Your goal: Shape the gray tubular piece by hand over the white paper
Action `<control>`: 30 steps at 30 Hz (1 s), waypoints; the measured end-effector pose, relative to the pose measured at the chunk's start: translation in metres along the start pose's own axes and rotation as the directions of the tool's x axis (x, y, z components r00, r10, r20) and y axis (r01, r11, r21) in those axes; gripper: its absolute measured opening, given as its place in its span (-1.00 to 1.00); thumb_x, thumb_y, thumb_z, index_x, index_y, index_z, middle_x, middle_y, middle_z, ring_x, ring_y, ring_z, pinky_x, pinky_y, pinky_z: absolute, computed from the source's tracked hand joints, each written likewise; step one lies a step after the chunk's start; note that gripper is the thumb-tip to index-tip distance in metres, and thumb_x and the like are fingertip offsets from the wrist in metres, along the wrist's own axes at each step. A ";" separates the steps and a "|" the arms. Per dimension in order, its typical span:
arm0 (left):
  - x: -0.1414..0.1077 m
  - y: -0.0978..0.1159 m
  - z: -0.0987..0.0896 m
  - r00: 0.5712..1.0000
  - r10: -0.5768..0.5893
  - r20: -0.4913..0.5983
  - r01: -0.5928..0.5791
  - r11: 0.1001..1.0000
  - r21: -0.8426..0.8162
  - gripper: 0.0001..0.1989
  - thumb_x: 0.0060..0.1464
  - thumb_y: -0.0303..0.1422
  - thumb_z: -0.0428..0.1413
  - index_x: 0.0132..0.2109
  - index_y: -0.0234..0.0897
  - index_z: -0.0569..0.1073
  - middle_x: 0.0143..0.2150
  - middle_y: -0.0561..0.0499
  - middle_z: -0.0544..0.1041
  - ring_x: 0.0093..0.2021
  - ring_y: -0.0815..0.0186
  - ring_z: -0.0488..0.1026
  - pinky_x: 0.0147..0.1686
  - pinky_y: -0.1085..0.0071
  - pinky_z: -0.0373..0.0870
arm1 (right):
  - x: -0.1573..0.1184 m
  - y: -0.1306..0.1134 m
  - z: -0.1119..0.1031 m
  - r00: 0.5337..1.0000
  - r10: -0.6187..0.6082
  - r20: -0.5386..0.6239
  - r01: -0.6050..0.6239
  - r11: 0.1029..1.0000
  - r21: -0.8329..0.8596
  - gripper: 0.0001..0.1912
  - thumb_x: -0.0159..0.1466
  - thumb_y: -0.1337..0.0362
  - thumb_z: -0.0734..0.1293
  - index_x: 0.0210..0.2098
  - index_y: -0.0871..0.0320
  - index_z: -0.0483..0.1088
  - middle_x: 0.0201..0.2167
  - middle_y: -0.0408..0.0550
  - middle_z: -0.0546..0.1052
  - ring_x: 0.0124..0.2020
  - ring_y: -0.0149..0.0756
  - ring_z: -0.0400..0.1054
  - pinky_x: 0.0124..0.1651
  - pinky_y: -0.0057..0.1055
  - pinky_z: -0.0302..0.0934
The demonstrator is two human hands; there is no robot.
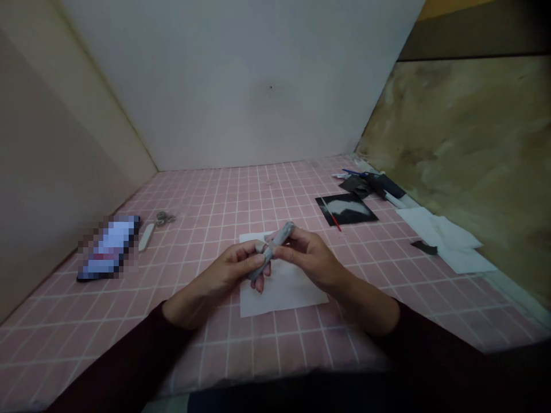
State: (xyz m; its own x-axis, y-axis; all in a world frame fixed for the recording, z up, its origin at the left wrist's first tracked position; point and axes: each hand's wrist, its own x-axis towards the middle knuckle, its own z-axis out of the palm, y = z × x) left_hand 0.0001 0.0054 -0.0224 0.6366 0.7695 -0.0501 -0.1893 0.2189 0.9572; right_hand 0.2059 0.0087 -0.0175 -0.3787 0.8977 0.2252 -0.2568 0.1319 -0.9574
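Note:
Over a sheet of white paper, a grey stick-shaped piece slants between my hands, its upper end pointing away to the right. My left hand grips the lower part, thumb on top and fingers curled beneath. Nearer the upper end, my right hand pinches the same piece with its thumb against the side. What the piece is made of I cannot tell. Part of it is hidden behind the fingers.
A phone, a pale flat stick and small grey bits lie left. To the right are dusty black sandpaper, a red thin tool, dark scraps and white papers. Walls enclose the tabletop.

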 end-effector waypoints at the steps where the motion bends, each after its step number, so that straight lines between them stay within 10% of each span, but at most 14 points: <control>1: 0.000 0.000 0.000 1.000 0.000 0.002 0.000 1.000 0.007 -0.78 0.21 -0.23 0.22 -0.21 -0.34 0.48 -0.35 0.05 0.51 -0.54 0.49 0.42 -0.50 0.54 0.35 | 0.000 0.000 0.000 0.999 -0.024 -0.036 0.023 1.000 -0.002 -0.78 0.21 0.14 0.49 -0.25 0.11 0.48 -0.34 -0.14 0.52 -0.27 -0.32 0.42 -0.07 -0.29 0.34; 4: 0.000 -0.001 -0.001 1.000 0.003 0.006 -0.003 1.000 0.021 -0.78 0.23 -0.24 0.20 -0.21 -0.35 0.48 -0.35 0.04 0.51 -0.53 0.49 0.43 -0.49 0.53 0.36 | 0.001 0.000 -0.002 0.984 -0.088 -0.157 0.089 0.996 -0.003 -0.80 0.22 0.16 0.49 -0.22 0.08 0.49 -0.27 -0.14 0.52 -0.20 -0.33 0.41 -0.01 -0.31 0.32; 9: 0.001 0.000 -0.001 1.000 0.018 -0.009 -0.018 1.000 0.011 -0.79 0.21 -0.25 0.21 -0.20 -0.34 0.48 -0.35 0.06 0.50 -0.53 0.49 0.45 -0.48 0.54 0.37 | 0.001 0.002 0.000 0.999 -0.024 0.025 0.023 1.000 0.014 -0.83 0.24 0.15 0.47 -0.26 0.10 0.50 -0.36 -0.14 0.53 -0.30 -0.32 0.43 -0.09 -0.29 0.35; 14: 0.001 -0.001 0.000 1.000 0.008 0.001 -0.008 1.000 0.017 -0.80 0.23 -0.26 0.20 -0.20 -0.35 0.49 -0.36 0.05 0.50 -0.54 0.50 0.45 -0.49 0.55 0.35 | 0.001 0.000 -0.003 0.981 -0.097 -0.169 0.098 0.995 -0.001 -0.81 0.23 0.16 0.48 -0.20 0.07 0.52 -0.24 -0.13 0.55 -0.18 -0.33 0.42 0.02 -0.29 0.30; 18: 0.000 -0.001 0.001 1.000 0.015 -0.016 -0.015 1.000 -0.006 -0.80 0.21 -0.27 0.21 -0.22 -0.35 0.49 -0.35 0.04 0.50 -0.51 0.49 0.45 -0.46 0.54 0.38 | 0.000 0.001 -0.001 1.000 -0.002 0.016 0.002 0.999 0.038 -0.83 0.23 0.16 0.47 -0.25 0.10 0.52 -0.36 -0.14 0.53 -0.28 -0.32 0.43 -0.08 -0.28 0.34; 23: 0.000 -0.001 0.002 1.000 0.009 0.000 -0.009 1.000 -0.003 -0.79 0.22 -0.26 0.20 -0.22 -0.36 0.49 -0.35 0.03 0.51 -0.53 0.50 0.44 -0.48 0.55 0.38 | 0.001 0.002 -0.004 0.982 -0.105 -0.157 0.115 0.992 0.057 -0.85 0.25 0.22 0.47 -0.18 0.07 0.54 -0.22 -0.15 0.55 -0.16 -0.37 0.42 0.03 -0.34 0.28; 30: 0.000 -0.002 0.002 1.000 0.018 -0.011 -0.018 1.000 -0.022 -0.80 0.21 -0.27 0.22 -0.21 -0.35 0.49 -0.35 0.05 0.51 -0.52 0.50 0.46 -0.48 0.57 0.38 | 0.000 0.002 0.000 0.999 -0.046 -0.022 0.046 0.999 0.022 -0.85 0.26 0.19 0.46 -0.23 0.11 0.51 -0.33 -0.14 0.54 -0.26 -0.33 0.44 -0.06 -0.29 0.33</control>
State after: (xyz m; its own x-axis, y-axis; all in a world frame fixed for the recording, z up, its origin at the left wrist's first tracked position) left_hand 0.0020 0.0041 -0.0235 0.6248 0.7799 -0.0364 -0.2168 0.2181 0.9515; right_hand 0.2054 0.0087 -0.0200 -0.3470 0.8996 0.2650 -0.2934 0.1642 -0.9418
